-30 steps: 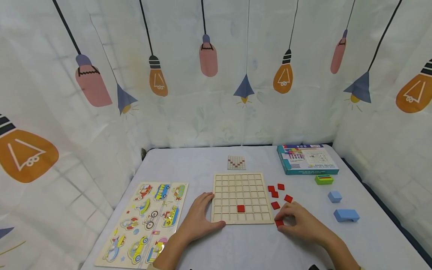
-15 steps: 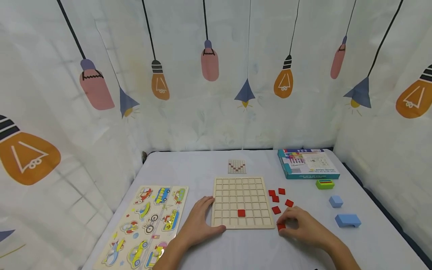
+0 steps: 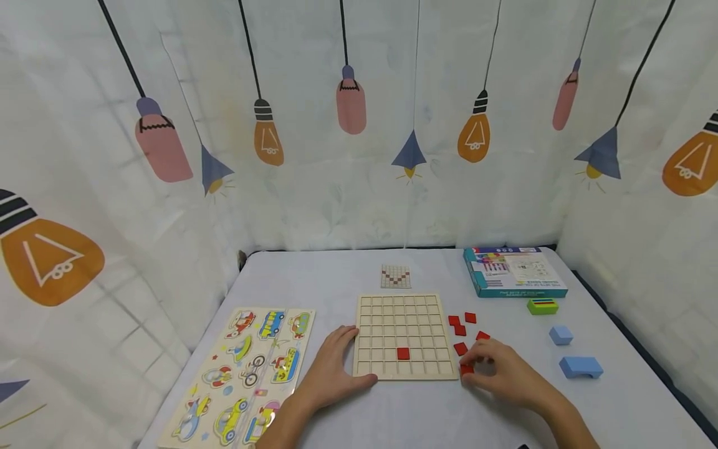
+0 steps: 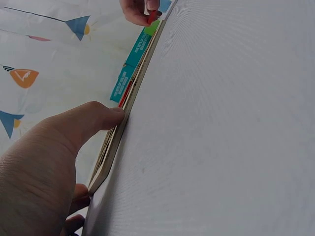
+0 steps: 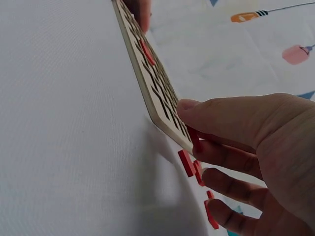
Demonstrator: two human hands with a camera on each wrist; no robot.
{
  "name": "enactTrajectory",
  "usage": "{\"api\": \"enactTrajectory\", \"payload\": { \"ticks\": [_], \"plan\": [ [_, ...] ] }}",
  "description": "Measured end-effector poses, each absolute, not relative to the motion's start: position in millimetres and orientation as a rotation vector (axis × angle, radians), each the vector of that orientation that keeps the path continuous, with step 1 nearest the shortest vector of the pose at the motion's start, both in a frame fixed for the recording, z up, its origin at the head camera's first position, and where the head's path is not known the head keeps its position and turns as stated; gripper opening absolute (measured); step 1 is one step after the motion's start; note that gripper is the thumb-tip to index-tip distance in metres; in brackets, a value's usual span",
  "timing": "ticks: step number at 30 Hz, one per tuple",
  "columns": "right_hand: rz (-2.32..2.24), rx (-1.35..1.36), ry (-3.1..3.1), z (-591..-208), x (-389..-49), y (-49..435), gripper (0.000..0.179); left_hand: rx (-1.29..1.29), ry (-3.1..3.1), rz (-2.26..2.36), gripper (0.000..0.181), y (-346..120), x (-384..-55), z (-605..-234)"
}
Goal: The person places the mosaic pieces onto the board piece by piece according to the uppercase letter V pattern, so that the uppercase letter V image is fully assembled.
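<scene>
A wooden grid board (image 3: 417,378) lies flat mid-table, with a red square tile (image 3: 402,353) in one of its lower cells. My left hand (image 3: 335,365) holds the board's near left corner, thumb along the near edge and fingers at the left side. Just off the near right corner, my right hand (image 3: 499,374) pinches another red square tile (image 5: 196,140) between thumb and forefinger. In the right wrist view that tile is held up by the board's edge, while the other fingers are loosely bent. Several loose red tiles (image 3: 470,318) lie right of the board.
Behind the board lies a small pattern card (image 3: 396,276). A vehicle picture puzzle (image 3: 224,340) occupies the left side. To the right are a teal-edged box (image 3: 516,274), a green block (image 3: 542,306) and two blue blocks (image 3: 581,367). A printed curtain (image 3: 314,206) surrounds the table.
My right hand has raised the pinched tile slightly and shifted it a little toward the board. My left hand stays on the board's corner. The head view has tilted slightly.
</scene>
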State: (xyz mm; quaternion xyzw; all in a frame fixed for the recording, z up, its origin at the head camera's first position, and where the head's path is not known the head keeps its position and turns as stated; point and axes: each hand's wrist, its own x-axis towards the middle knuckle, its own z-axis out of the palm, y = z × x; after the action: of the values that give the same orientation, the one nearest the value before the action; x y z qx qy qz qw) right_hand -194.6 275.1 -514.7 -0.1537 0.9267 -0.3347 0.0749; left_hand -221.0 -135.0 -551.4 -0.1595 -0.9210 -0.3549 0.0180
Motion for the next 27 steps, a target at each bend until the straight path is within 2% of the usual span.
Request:
{"api": "enactTrajectory", "payload": {
  "ticks": [27],
  "plan": [
    [-1.077, -0.563, 2.895, -514.6, -208.7, 237.3, 0.026, -0.486, -2.868, -1.064, 0.111, -133.8, -220.2, -552.7]
  ]
}}
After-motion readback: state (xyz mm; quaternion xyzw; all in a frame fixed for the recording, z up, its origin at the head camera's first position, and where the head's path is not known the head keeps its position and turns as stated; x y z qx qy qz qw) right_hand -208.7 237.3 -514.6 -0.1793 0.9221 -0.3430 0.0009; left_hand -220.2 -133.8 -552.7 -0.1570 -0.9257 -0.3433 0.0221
